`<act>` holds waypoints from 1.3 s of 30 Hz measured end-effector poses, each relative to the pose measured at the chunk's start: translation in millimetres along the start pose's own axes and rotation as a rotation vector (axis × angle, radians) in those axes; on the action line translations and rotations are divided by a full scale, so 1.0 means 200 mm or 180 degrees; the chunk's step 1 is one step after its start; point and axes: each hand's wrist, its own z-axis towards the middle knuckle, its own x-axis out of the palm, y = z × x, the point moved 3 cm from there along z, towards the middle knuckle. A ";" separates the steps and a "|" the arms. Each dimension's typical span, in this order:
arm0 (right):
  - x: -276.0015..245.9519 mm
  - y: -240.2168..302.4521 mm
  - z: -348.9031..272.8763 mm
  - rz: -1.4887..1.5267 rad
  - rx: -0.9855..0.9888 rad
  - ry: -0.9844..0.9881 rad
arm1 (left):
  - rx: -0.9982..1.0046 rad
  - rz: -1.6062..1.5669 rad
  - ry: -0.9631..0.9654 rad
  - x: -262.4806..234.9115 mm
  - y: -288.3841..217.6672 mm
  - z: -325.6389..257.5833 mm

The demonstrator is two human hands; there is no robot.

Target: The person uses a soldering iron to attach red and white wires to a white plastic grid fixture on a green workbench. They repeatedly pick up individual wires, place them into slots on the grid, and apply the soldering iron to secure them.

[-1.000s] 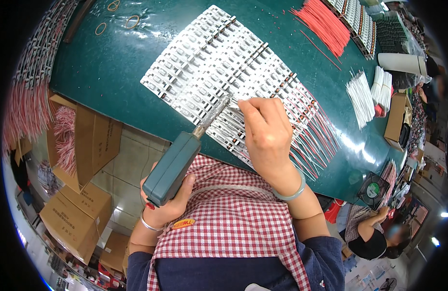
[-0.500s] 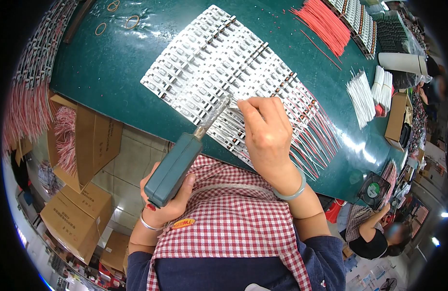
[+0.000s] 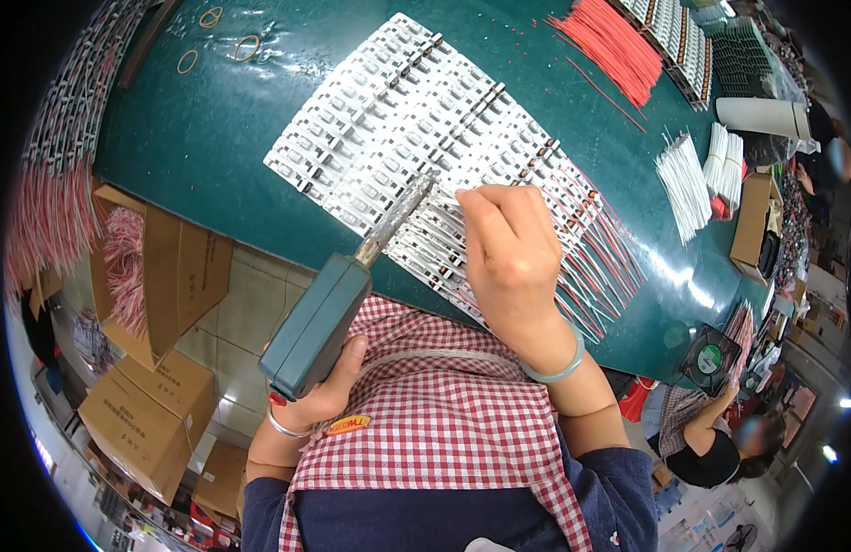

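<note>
White strips of small circuit boards [image 3: 416, 120] cover the green desk [image 3: 214, 156]; near its front edge, wired rows lie beside the right hand [image 3: 508, 253], pinched there, while the left hand [image 3: 319, 391] grips a teal soldering iron [image 3: 338, 299], with far rows seemingly unwired.

**A:** What are you holding in your left hand [image 3: 319, 391]?

**B:** You grip a soldering iron [image 3: 338, 299] with a teal box-shaped handle at lower left of centre. Its grey metal barrel slants up and to the right, and the tip rests on the white strips [image 3: 416, 138].

**A:** How do those strips lie?

**B:** They lie flat, side by side, as a sheet on the green table, running from the upper centre down to the right. Thin red and white wires [image 3: 596, 267] fan out from their right ends.

**A:** And your right hand [image 3: 508, 258]?

**B:** It rests curled on the strips just right of the tip; what its fingertips pinch cannot be made out.
</note>
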 end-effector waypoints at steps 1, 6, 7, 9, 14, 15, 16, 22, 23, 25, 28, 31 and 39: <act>0.00 -0.01 0.00 -0.0029 0.0006 0.0031 | 0.0178 0.0065 -0.0041 0.01 0.00 0.01; 0.00 -0.04 0.01 -0.0137 0.0023 0.0143 | 0.0240 -0.0050 -0.0015 0.04 0.01 0.05; 0.01 -0.04 0.01 -0.0139 0.0021 0.0149 | 0.0283 -0.0053 -0.0032 0.04 0.01 0.05; 0.01 -0.04 0.01 -0.0143 0.0022 0.0162 | 0.0366 -0.0060 -0.0062 0.05 0.02 0.06; 0.00 -0.04 0.01 -0.0149 -0.0001 0.0187 | 0.0447 0.0066 0.0043 0.05 0.02 0.07; 0.00 -0.04 0.01 -0.0145 -0.0002 0.0189 | 0.0469 0.0118 0.0081 0.05 0.02 0.07; 0.00 -0.03 0.01 -0.0143 0.0000 0.0193 | 0.0473 0.0087 0.0036 0.05 0.02 0.07; 0.01 -0.04 0.02 -0.0149 -0.0002 0.0216 | 0.0364 0.0058 0.0029 0.05 0.01 0.08; 0.01 -0.04 0.02 -0.0143 0.0001 0.0219 | 0.0367 0.0104 0.0063 0.04 0.01 0.08; 0.01 -0.03 0.02 -0.0135 -0.0010 0.0209 | 0.0482 0.0139 0.0029 0.03 0.02 0.06; 0.01 -0.03 0.02 -0.0125 -0.0014 0.0213 | 0.0472 0.0026 -0.0090 0.03 0.05 0.04; 0.00 -0.03 0.02 -0.0122 -0.0003 0.0223 | 0.0023 -0.0155 -0.0060 0.03 0.05 0.01; -0.03 -0.03 0.04 -0.0096 0.0019 0.0006 | 0.0054 -0.0219 0.0027 0.03 0.00 0.06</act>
